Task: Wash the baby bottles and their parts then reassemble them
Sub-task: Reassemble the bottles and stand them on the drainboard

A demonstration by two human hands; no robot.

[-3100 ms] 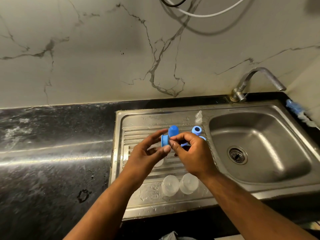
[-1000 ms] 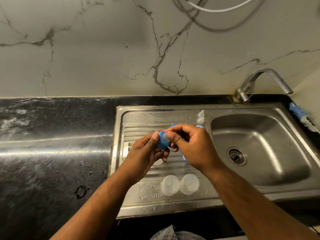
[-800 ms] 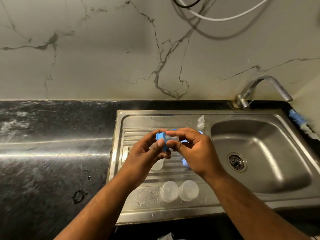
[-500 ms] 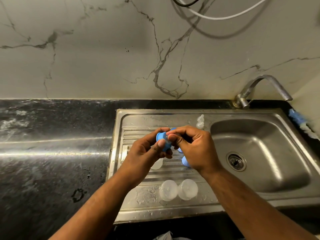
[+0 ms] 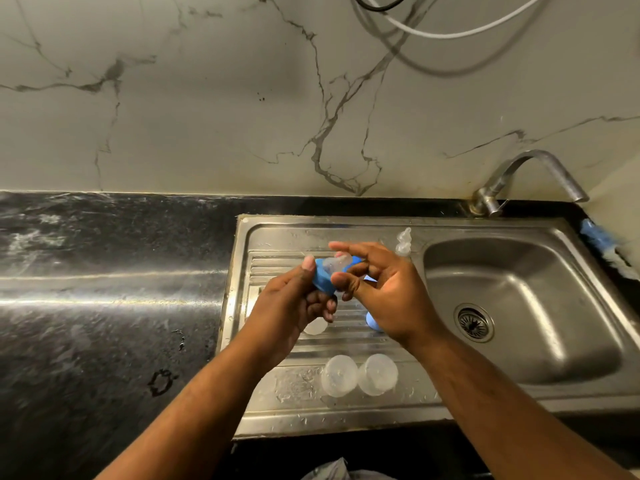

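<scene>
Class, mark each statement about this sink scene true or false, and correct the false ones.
1. The left hand holds a blue ring. True.
2. Water runs from the tap. False: nothing flows from the tap.
3. Two clear round pieces stand side by side on the drainboard. True.
4. The right hand grips the tap. False: its fingers pinch the clear teat in the ring.

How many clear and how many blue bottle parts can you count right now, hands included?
Clear: 5 (nipple in the held collar, second nipple standing alone at the back, two domes, round piece half under the left hand)
Blue: 2 (collar in the left hand, blue piece under the right hand; slivers behind its fingers uncounted)
Total: 7
</scene>
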